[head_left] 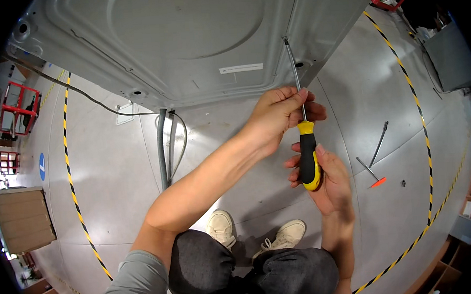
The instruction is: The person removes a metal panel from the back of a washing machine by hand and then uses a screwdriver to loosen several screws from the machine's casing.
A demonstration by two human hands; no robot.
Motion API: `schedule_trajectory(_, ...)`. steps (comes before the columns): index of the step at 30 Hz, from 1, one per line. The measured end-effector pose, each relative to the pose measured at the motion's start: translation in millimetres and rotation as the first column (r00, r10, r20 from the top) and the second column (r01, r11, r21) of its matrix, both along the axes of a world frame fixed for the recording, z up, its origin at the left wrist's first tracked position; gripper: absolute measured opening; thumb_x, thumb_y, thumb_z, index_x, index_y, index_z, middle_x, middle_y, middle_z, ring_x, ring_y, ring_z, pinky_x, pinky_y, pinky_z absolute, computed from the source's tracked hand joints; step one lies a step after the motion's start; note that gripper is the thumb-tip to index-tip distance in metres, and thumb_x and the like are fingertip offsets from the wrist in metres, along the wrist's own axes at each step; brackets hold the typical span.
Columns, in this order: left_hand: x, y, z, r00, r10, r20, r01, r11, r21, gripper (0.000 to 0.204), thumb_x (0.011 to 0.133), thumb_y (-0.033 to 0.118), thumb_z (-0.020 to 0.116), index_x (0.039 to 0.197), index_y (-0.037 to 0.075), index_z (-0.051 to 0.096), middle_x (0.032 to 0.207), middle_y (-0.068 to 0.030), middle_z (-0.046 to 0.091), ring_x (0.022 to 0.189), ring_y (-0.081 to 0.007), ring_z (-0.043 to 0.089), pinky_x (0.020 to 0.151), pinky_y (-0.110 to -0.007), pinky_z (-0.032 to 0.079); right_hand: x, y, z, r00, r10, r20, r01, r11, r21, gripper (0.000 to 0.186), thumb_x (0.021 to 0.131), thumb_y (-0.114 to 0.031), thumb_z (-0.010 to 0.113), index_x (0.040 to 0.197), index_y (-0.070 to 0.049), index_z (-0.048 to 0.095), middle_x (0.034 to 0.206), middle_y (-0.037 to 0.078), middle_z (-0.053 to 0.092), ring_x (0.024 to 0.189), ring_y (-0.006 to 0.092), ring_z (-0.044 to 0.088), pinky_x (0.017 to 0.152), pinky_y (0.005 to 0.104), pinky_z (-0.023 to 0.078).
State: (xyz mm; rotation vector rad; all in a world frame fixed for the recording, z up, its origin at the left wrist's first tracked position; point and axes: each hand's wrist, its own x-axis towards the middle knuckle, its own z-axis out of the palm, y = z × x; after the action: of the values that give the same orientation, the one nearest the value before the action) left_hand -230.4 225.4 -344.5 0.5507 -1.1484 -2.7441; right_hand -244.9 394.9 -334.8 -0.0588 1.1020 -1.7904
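- The screwdriver (306, 142) stands nearly upright in the head view; its long steel shaft runs up and slightly left from the black-and-yellow handle to a tip set at a screw point near the lower right corner of the grey metal panel (186, 47).
- The right hand (326, 176) is wrapped around the handle from below, fingers closed on it; the left hand (282, 114) sits higher, fingers pinched together on the shaft just above the yellow collar, so the left one is nearer the tip.
- The tool's long axis points away from both hands, straight toward the panel's edge; the tip lies well above the right hand.
- Grey hoses (164, 146) and a thin cable hang from the panel's lower edge, left of the left forearm.
- On the floor (113, 170), right of the hands, lie a slim metal rod (379, 142) and a small orange-handled tool (371, 174), near each other; the person's pale shoes (251, 235) rest below.
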Motion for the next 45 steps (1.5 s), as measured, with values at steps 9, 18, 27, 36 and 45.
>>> schedule_trajectory(9, -1, -5, -2, 0.999, 0.034, 0.040, -0.022, 0.967, -0.255, 0.020, 0.094, 0.022, 0.059, 0.094, 0.001, 0.060, 0.066, -0.0050, 0.059, 0.076, -0.0180, 0.065, 0.071, -0.030, 0.051, -1, -6, 4, 0.993, -0.051, 0.104, 0.056, 0.997, -0.046, 0.027, 0.092, -0.023, 0.060, 0.102, 0.001, 0.056, 0.082, 0.010, 0.064, 0.065, 0.0116, 0.057, 0.059, 0.0246, 0.046)
schedule_trajectory(18, -6, -4, 4, 0.996, -0.015, 0.087, 0.040, 0.955, -0.295, 0.020, 0.095, 0.018, 0.057, 0.099, -0.002, 0.060, 0.071, -0.0072, 0.061, 0.074, -0.0181, 0.065, 0.068, -0.026, 0.051, -1, -10, -17, 0.853, 0.009, -0.522, 0.155, 0.951, 0.269, 0.033, 0.094, -0.028, 0.055, 0.108, 0.002, 0.053, 0.075, 0.008, 0.059, 0.058, 0.0121, 0.056, 0.051, 0.0220, 0.045)
schedule_trajectory(27, -7, -8, 3, 0.993, -0.042, 0.111, 0.067, 0.971, -0.231, 0.025, 0.093, 0.021, 0.062, 0.101, -0.002, 0.060, 0.066, -0.0056, 0.059, 0.071, -0.0174, 0.065, 0.065, -0.025, 0.049, -10, -13, -16, 0.890, -0.130, -0.437, 0.216, 0.964, 0.153, 0.036, 0.090, -0.019, 0.063, 0.115, 0.005, 0.052, 0.083, 0.005, 0.059, 0.070, 0.0075, 0.054, 0.063, 0.0223, 0.042)
schedule_trajectory(36, -1, -14, -1, 1.000, -0.011, 0.019, 0.014, 0.985, -0.171, 0.025, 0.092, 0.020, 0.062, 0.104, -0.002, 0.059, 0.071, -0.0049, 0.060, 0.084, -0.0179, 0.067, 0.071, -0.026, 0.050, -22, -22, -14, 0.999, -0.017, 0.038, 0.017, 1.000, -0.006, 0.044, 0.101, -0.037, 0.037, 0.109, 0.003, 0.055, 0.088, 0.017, 0.065, 0.072, 0.0207, 0.064, 0.069, 0.0316, 0.053)
schedule_trajectory(45, -8, -19, 0, 0.995, 0.035, 0.088, -0.003, 0.939, -0.343, 0.021, 0.096, 0.016, 0.053, 0.108, -0.001, 0.057, 0.091, -0.0115, 0.067, 0.077, -0.0136, 0.063, 0.065, -0.025, 0.048, -21, -36, -15, 0.971, -0.055, -0.234, 0.073, 0.995, 0.069, 0.034, 0.099, -0.030, 0.048, 0.107, 0.001, 0.057, 0.086, 0.006, 0.059, 0.062, 0.0125, 0.054, 0.058, 0.0236, 0.046)
